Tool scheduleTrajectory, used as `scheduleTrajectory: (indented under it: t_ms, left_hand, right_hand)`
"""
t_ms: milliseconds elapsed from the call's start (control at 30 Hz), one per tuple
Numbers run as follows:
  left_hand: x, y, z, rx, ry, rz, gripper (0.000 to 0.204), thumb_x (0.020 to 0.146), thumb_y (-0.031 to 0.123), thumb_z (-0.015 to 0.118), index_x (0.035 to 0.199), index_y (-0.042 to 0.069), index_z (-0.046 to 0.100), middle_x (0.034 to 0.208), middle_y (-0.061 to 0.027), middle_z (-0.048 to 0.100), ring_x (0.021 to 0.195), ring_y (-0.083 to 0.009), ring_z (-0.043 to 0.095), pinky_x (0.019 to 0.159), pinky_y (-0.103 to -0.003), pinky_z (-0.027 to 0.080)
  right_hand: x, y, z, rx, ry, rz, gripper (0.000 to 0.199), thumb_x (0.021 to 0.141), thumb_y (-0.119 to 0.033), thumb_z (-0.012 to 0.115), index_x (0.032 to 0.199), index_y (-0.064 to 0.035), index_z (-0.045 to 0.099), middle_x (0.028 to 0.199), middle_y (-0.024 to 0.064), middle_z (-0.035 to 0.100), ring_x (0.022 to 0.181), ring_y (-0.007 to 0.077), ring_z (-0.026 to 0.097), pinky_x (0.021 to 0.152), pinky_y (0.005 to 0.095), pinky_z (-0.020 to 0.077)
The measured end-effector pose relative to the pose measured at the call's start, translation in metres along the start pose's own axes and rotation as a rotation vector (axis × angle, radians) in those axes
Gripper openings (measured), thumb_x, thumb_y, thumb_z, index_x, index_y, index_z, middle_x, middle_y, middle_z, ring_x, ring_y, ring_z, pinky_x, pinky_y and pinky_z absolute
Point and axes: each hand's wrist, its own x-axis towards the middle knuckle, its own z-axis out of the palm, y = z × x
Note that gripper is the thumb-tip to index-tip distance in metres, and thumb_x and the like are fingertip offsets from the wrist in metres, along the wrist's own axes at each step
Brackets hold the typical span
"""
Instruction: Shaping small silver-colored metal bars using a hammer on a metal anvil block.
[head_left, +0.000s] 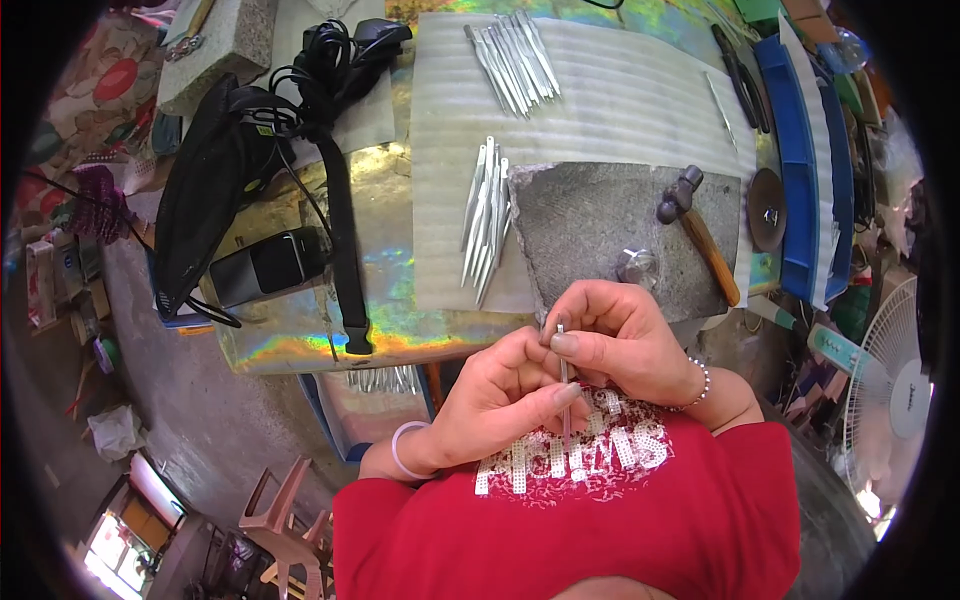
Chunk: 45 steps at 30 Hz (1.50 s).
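Silver metal strip (563, 375), thin and narrow, sits upright between both hands, near the chest, just in front of the table's near edge. Left hand (495, 395) pinches its lower part, thumb and forefinger pressed together on it; right hand (620, 340) pinches the upper part, thumb flat against it, other fingers curled in. Judging by look: light, stiff but thin enough to bend if levered, smooth so likely slippery, tip may be pointed. Best gripped on the flat faces mid-length, not the ends. Farther out on the grey stone slab (600, 235): a small round metal block (637, 266) and a hammer (695, 230) to its right. Left of the slab a fanned bundle of similar strips (487, 215) on corrugated sheet (620, 100); another bundle (515, 60) far side. Black strap and cables (320, 120) far left.
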Motion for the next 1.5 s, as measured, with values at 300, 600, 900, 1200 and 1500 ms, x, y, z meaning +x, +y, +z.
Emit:
scheduleTrajectory:
  t_ms: [300,600,900,1200,1500]
  left_hand:
    - [0.0,-0.004,0.007,0.024,0.0,-0.058,0.012,0.092,0.003,0.051,0.098,-0.002,0.042,0.085,-0.0119,0.063,0.077,-0.0126,0.063,0.066,-0.024,0.052]
    - [0.01,-0.015,0.011,-0.072,0.107,0.075,0.014,0.089,-0.003,0.052,0.099,-0.002,0.042,0.084,-0.0135,0.064,0.076,-0.0137,0.063,0.063,-0.023,0.052]
    - [0.011,-0.018,0.019,-0.03,0.055,0.058,0.015,0.089,-0.002,0.053,0.101,-0.001,0.043,0.085,-0.0105,0.062,0.077,-0.0129,0.063,0.067,-0.025,0.052]
    - [0.012,-0.018,0.016,-0.026,0.074,0.071,0.015,0.089,-0.003,0.053,0.1,-0.002,0.043,0.084,-0.0107,0.062,0.077,-0.0134,0.064,0.067,-0.025,0.052]
    - [0.015,-0.012,0.016,-0.062,0.079,0.071,0.015,0.089,-0.002,0.053,0.101,-0.002,0.044,0.084,-0.0119,0.063,0.075,-0.0128,0.063,0.065,-0.023,0.051]
  right_hand:
    - [-0.013,-0.005,-0.002,-0.081,0.178,-0.113,0.018,0.086,0.0,0.051,0.105,-0.001,0.05,0.085,0.0043,0.054,0.061,0.0047,0.05,0.051,0.0178,0.0407]
    - [-0.045,-0.003,0.026,-0.092,-0.154,-0.9,0.004,0.077,0.003,0.058,0.081,0.0045,0.057,0.074,0.0136,0.058,0.076,0.023,0.06,0.065,0.0319,0.0501]
    - [-0.073,0.0,-0.022,-0.085,-0.17,-0.871,0.005,0.078,0.003,0.058,0.083,0.0039,0.057,0.076,0.0129,0.058,0.075,0.0223,0.059,0.064,0.0317,0.0497]
    - [-0.052,-0.005,-0.014,-0.138,-0.198,-0.896,0.006,0.078,0.003,0.057,0.084,0.0034,0.056,0.078,0.0123,0.058,0.074,0.0216,0.059,0.063,0.0315,0.0492]
    - [-0.04,-0.014,-0.005,-0.206,-0.242,-0.906,0.007,0.079,0.003,0.057,0.086,0.0028,0.056,0.08,0.0117,0.057,0.073,0.0209,0.058,0.062,0.0313,0.0487]
